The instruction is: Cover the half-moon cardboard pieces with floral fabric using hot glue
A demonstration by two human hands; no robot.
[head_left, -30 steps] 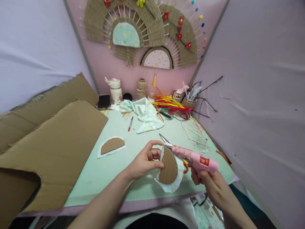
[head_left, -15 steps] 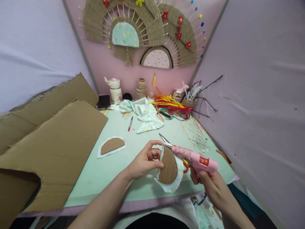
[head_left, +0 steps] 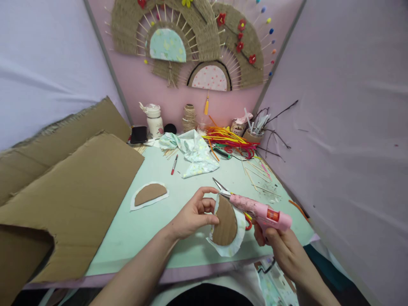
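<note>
My left hand pinches the left edge of a cardboard half-disc backed with pale fabric, held up on edge just above the mint-green table. My right hand grips a pink glue gun, whose nozzle touches the top edge of the half-disc. A second cardboard half-disc on white fabric lies flat on the table to the left.
Large cardboard sheets cover the table's left side. Scissors lie behind the glue gun. At the back are crumpled fabric, a red pen, coloured sticks, a twine spool, a white jar and skewers.
Almost nothing has changed; my right hand and the glue gun have shifted very slightly left while the half-disc stays in place.
</note>
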